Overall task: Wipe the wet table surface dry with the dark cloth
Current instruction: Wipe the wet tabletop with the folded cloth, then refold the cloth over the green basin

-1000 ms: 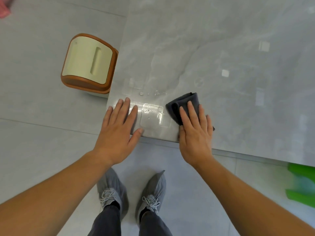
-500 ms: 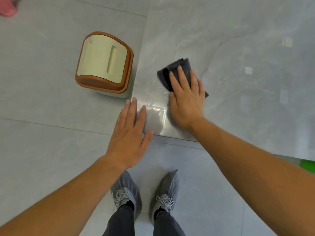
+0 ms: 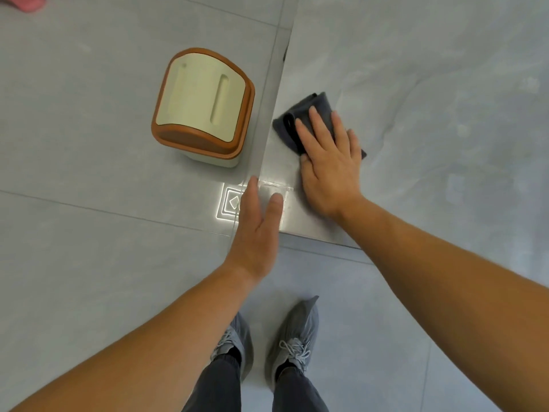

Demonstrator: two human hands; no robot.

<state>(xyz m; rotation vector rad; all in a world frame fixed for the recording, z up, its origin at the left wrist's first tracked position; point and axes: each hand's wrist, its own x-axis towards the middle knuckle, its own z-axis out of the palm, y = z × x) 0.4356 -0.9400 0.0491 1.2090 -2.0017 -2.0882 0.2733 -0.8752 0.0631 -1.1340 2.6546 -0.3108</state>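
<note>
A folded dark grey cloth (image 3: pixel 309 111) lies on the grey marbled table (image 3: pixel 430 99) close to its left edge. My right hand (image 3: pixel 329 162) presses flat on the cloth with straight fingers, covering its near half. My left hand (image 3: pixel 257 230) rests at the table's near left corner, fingers straight and together, thumb on the tabletop. A glossy wet patch (image 3: pixel 285 185) shows on the table between the two hands.
A cream bin with a brown rim (image 3: pixel 202 108) stands on the tiled floor just left of the table edge. My grey shoes (image 3: pixel 291 337) are below the table's front edge. A pink object (image 3: pixel 25 1) sits at the top left.
My right hand has pushed the cloth away from me and leftward, toward the table's left edge. My left hand has turned onto the corner. The water drops seen earlier are gone.
</note>
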